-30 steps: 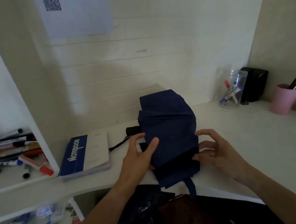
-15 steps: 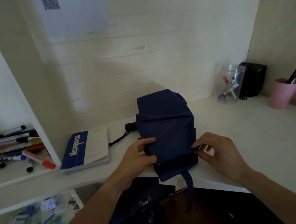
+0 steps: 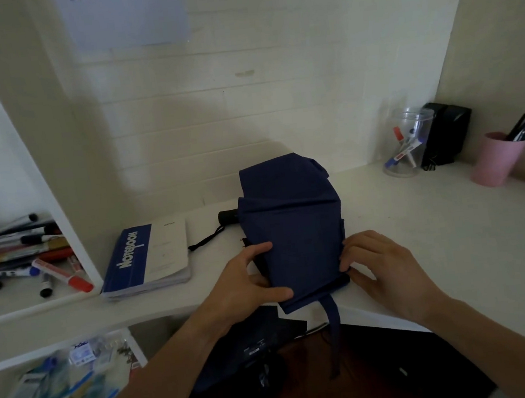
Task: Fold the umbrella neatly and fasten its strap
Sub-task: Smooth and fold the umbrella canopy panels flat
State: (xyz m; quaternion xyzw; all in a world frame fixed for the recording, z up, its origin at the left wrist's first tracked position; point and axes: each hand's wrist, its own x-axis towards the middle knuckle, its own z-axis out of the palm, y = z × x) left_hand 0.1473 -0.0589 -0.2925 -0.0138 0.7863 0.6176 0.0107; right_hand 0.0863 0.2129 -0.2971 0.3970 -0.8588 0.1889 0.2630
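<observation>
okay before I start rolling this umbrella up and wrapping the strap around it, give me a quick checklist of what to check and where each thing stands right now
1. Canopy flattened: the navy umbrella lies on the white desk, panels mostly flat, top corner bunched. Not ok.
2. Both edges held: left hand pinches the left edge, right hand the right edge. Ok.
3. Strap free: the strap hangs off the desk edge, untangled. Ok.
4. Strap fastener facing outward: cannot tell.
5. Handle clear: the black handle and its wrist cord stick out left, close to the notebook. Ok.
6. Ribs aligned under the fabric: cannot tell.
</observation>
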